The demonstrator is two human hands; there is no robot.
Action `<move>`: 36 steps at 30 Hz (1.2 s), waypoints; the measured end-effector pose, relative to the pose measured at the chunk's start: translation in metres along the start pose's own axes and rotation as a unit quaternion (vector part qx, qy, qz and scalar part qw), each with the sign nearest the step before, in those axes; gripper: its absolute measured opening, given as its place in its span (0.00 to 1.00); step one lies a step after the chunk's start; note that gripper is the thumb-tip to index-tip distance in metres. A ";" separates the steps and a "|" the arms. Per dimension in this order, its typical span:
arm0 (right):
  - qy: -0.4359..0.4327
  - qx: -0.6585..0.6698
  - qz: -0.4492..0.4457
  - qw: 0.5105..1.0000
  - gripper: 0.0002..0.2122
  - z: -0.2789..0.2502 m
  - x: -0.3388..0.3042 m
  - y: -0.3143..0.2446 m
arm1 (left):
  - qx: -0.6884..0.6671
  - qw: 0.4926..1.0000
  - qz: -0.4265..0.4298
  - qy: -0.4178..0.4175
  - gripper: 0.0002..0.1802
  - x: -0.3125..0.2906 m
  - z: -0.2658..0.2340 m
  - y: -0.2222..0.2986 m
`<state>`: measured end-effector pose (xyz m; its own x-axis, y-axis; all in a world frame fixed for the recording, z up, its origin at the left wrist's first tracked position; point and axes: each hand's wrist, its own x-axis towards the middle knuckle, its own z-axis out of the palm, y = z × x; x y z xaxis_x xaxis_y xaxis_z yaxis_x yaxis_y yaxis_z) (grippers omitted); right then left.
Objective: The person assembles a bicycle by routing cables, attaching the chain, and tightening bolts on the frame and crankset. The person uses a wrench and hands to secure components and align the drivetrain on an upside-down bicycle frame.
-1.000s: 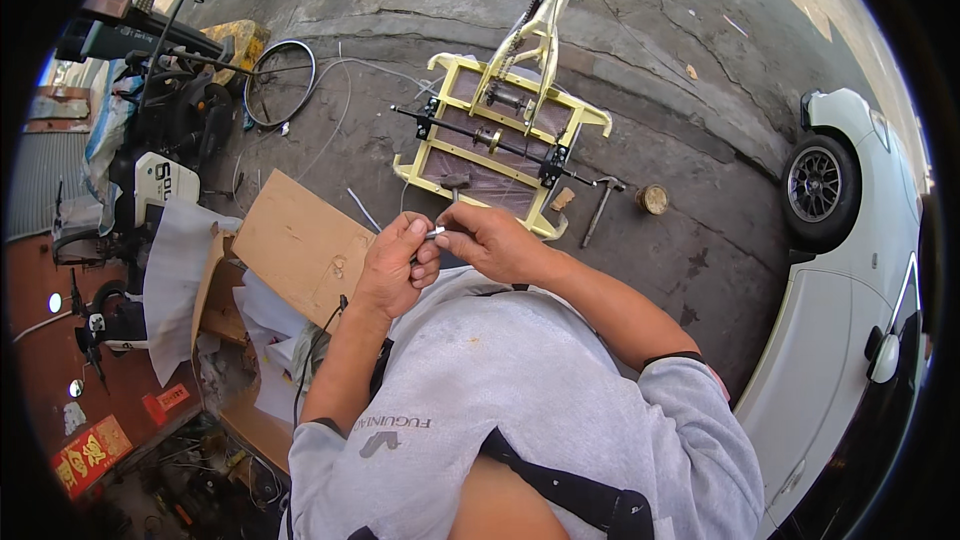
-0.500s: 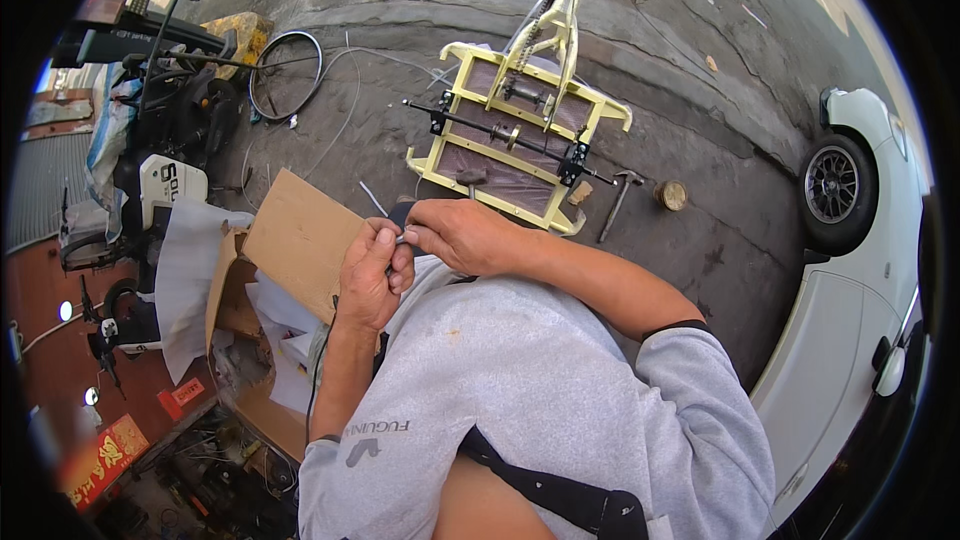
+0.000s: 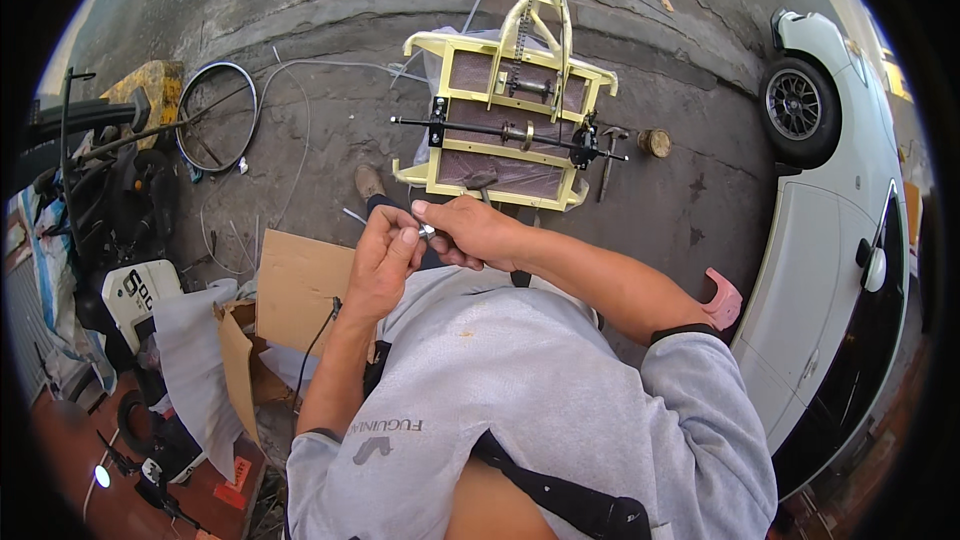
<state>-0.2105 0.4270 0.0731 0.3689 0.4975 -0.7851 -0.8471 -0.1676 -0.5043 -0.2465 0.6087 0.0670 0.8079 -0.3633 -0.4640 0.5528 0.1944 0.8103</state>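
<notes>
In front of my body, my left hand (image 3: 385,255) and my right hand (image 3: 475,232) meet with fingers bent together. Between their fingertips is a small silvery metal part (image 3: 427,231), which both hands pinch; its exact kind is too small to make out. Just beyond them lies a pale yellow metal frame (image 3: 432,172) with reddish-brown panels. Across that frame runs a black axle (image 3: 470,127) with a black bracket near each end. A hammer (image 3: 481,180) rests on the frame's near side, close to my right hand, its handle partly hidden.
Right of the frame are another hammer (image 3: 607,166) and a round tin (image 3: 655,143). A white car (image 3: 780,280) stands at the right. Left of me are an open cardboard box (image 3: 305,285), a wheel rim (image 3: 258,105) and a white panel (image 3: 140,295). Loose wires (image 3: 303,140) trail over the ground.
The view has shifted, so the frame sits lower and the car further left. My hands have turned slightly, and the silvery part shows more plainly between the fingers.
</notes>
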 end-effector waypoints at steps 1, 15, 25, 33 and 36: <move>0.013 0.029 0.021 0.999 0.27 0.015 0.013 -0.011 | -0.003 1.000 -0.006 -0.012 0.07 0.005 -0.022 0.009; 0.300 -0.246 -0.309 0.868 0.17 0.099 0.045 -0.099 | -0.083 0.953 -0.195 -0.216 0.11 0.076 -0.134 0.140; 0.159 0.170 -0.231 0.945 0.27 0.090 0.033 -0.106 | 0.207 0.946 0.080 -0.236 0.10 0.073 -0.102 0.162; 0.179 0.036 -0.437 0.881 0.13 0.065 0.037 -0.090 | 0.061 0.997 0.021 -0.033 0.07 0.045 -0.070 0.144; 0.123 0.027 -0.376 0.918 0.13 0.053 0.036 -0.090 | 0.084 0.996 -0.011 -0.041 0.08 0.046 -0.069 0.141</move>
<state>-0.1408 0.5050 0.1088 0.9264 0.2482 -0.2831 -0.3330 0.1896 -0.9237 -0.1169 0.6818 0.1353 0.7729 -0.4400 -0.4573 0.5230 0.0336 0.8517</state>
